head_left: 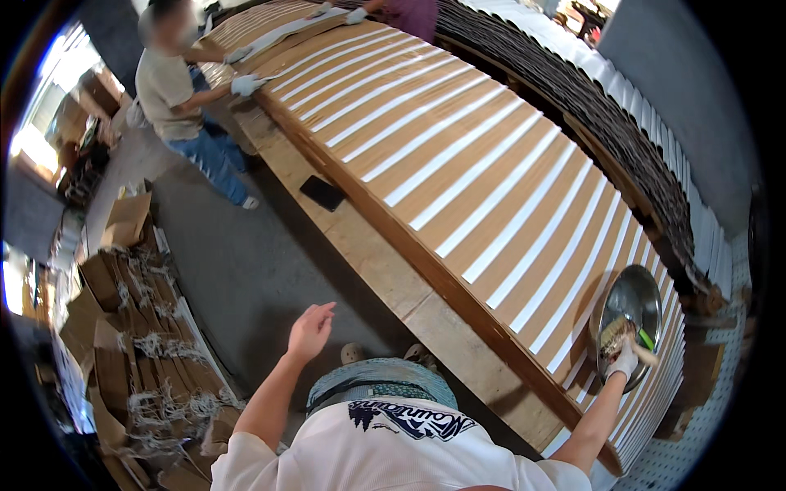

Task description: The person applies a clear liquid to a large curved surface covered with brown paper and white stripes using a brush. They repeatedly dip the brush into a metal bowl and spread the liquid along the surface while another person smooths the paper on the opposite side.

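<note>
At the right end of the long stack of brown strips with white stripes (pixel 490 192), a shiny metal bowl (pixel 637 288) rests on top. My right hand (pixel 624 363), in a white glove, reaches into it and grips a brush (pixel 616 334) with pale bristles and a wooden handle. Something bright green (pixel 647 338) lies in the bowl beside the brush. My left hand (pixel 311 331) is bare and hangs over the floor, away from the workbench. Its fingers are partly stretched out and hold nothing.
A black phone (pixel 322 193) lies on the bench ledge (pixel 385 266). A person (pixel 182 98) and another in purple (pixel 408 16) handle strips at the far end with gloved hands. Cardboard scraps (pixel 135 327) with white strings pile up at left. Dark stacked strips (pixel 598 98) run behind.
</note>
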Tool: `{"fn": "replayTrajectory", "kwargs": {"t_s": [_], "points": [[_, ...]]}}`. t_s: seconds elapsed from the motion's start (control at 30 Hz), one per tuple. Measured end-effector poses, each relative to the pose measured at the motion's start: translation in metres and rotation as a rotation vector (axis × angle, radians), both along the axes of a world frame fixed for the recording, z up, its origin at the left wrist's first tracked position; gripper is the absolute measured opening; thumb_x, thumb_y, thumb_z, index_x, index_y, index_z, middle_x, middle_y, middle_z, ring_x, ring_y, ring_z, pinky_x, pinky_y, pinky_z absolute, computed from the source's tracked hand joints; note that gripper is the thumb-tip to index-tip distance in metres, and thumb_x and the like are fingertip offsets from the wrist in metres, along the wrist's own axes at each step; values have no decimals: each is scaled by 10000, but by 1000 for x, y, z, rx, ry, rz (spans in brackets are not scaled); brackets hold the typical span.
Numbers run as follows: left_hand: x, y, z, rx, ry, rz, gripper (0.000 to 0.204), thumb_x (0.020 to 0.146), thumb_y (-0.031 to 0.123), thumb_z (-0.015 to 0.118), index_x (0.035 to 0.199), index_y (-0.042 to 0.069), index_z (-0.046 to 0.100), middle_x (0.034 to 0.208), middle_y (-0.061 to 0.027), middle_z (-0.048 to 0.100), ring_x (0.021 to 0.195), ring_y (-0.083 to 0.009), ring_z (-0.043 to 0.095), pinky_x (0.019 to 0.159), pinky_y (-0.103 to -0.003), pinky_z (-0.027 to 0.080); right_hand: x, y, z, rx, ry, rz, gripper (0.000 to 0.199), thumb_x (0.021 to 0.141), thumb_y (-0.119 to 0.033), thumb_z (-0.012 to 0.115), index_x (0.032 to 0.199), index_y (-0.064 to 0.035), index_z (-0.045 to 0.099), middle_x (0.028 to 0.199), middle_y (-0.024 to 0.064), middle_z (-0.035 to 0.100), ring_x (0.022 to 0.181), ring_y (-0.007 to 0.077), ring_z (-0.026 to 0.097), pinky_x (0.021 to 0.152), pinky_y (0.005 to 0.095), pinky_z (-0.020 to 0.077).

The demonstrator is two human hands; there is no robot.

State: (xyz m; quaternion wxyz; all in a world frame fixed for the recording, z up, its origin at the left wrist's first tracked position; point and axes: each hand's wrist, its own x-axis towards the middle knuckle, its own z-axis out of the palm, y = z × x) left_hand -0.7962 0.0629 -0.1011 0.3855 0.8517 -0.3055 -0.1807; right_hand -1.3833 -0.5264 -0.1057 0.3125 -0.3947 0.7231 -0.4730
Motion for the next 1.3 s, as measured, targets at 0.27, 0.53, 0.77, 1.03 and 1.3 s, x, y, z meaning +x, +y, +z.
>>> {"fn": "replayTrajectory", "kwargs": {"t_s": [0.27,0.53,0.77,1.03,1.3], "points": [[50,170,-16,6,-51,328,310,874,20,610,1181,33,649,924,-115,651,777,-222,661,716,-301,539,108,56,51,22,-738,-215,289,933,-388,500,766,-153,508,674,17,516,442,205,368,410,341,321],[130,192,-28,-91,16,346,275,905,56,625,1177,25,657,912,-115,644,828,-215,662,733,-305,544,313,20,41,37,-550,395,190,998,-326,469,895,-201,569,742,-35,545,622,124,486,498,347,360],[241,130,-4,-78,-183,132,290,866,113,668,1151,65,685,999,-134,677,950,-333,626,868,-394,494,615,127,101,93,-528,568,199,935,-342,641,902,-151,594,633,-14,489,473,132,453,434,277,352],[378,69,8,18,-260,-102,369,847,165,698,1211,108,675,1141,-108,665,1042,-317,611,927,-408,475,815,138,72,37,-121,978,337,889,-290,688,1091,-22,662,818,46,627,567,106,540,500,248,420],[522,-46,-1,64,-323,-412,518,859,291,681,1353,180,571,1339,-73,550,1225,-309,502,1081,-515,358,959,146,72,-237,828,1114,375,863,-386,643,981,-31,662,914,222,671,887,377,658,784,441,515]]}}
